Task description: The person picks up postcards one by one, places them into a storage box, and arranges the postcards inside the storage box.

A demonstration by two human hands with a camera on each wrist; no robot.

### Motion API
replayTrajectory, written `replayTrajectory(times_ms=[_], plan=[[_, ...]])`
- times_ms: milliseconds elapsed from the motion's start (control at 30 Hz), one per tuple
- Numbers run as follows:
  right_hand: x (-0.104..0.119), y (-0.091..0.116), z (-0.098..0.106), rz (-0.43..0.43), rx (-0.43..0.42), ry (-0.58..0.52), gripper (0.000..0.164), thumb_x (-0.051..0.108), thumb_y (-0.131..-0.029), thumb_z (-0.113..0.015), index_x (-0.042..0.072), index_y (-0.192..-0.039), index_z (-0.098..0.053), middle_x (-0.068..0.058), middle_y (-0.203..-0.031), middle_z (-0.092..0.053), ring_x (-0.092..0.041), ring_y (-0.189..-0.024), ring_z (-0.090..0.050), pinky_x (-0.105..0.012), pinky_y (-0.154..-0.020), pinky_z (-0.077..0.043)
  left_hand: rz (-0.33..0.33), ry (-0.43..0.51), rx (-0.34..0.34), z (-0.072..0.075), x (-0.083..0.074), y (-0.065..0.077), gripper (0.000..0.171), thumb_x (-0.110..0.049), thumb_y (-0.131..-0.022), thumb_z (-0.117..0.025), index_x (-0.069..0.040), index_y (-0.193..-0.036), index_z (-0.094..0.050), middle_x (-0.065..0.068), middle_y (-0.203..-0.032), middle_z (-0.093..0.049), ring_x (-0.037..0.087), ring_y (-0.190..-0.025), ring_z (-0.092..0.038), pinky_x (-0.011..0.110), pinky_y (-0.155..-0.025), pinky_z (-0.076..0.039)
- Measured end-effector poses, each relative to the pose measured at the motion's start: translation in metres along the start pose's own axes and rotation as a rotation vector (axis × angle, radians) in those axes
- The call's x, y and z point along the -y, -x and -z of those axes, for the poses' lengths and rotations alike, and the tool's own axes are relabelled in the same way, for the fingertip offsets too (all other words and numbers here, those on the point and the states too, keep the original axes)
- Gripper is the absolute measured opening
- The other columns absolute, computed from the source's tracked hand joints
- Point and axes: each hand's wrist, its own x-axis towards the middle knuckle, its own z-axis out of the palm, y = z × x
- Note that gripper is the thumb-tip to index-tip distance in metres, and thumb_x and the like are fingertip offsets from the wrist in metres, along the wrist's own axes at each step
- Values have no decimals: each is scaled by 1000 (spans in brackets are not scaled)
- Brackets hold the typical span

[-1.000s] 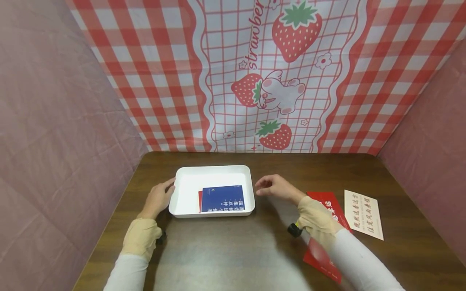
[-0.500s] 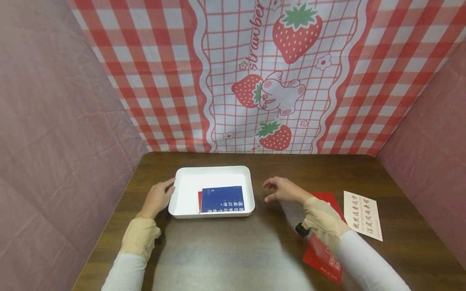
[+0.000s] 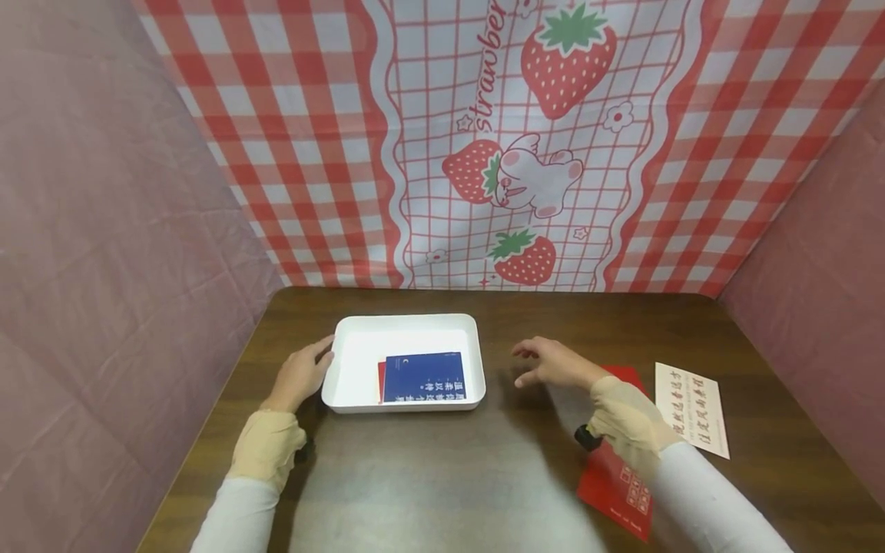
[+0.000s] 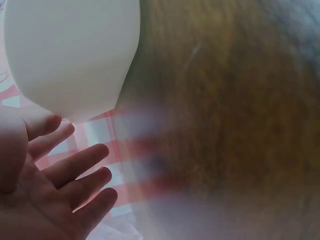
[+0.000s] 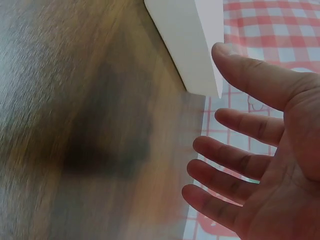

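Table: a brown wood table (image 3: 387,468) with darker streaks and round back corners.
Back wall: a red and white checked cloth (image 3: 304,138) hangs behind it, with a wavy white border (image 3: 396,177) beside the middle part.
Pictures: three big strawberries (image 3: 568,61), little flowers (image 3: 618,117) and a white animal (image 3: 535,178) lying sideways, over thin red squares.
Writing: red letters (image 3: 488,69) go up the cloth, "strawber".
Sides: pink cloth on the left wall (image 3: 124,269), with creases; pink on the right wall (image 3: 823,261) too.
Light: a pale shine (image 3: 442,507) on the table's near middle.
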Motion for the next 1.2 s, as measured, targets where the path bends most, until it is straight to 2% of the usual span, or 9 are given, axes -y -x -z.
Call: replayTrajectory(times_ms=[333, 800, 1200], plan=[[-16, 13, 9, -25, -1, 17, 65, 24, -77, -82, -5, -128, -56, -25, -125, -59, -42, -119, -55, -55, -98, -48, -37, -12, -11, -3, 0, 0, 46, -22, -102, -45, -9, -146, -45, 23, -144, -49, 44, -133, -46, 57, -111, -36], [-28, 28, 22, -98, 9, 55, 69, 23, -75, -83, -5, -131, -54, -32, -129, -54, -48, -120, -51, -59, -97, -47, -24, -9, 4, -3, 0, -1, 46, -23, -102, -44, -12, -147, -44, 21, -146, -48, 44, -134, -45, 57, -112, -35], [-51, 38, 27, -95, 5, 127, 76, 20, -69, -86, -6, -132, -53, -33, -125, -57, -47, -113, -56, -58, -95, -48, -21, -15, 0, -4, 0, -1, 46, -23, -102, -44, -12, -146, -44, 22, -145, -48, 45, -133, -45, 58, -111, -36]])
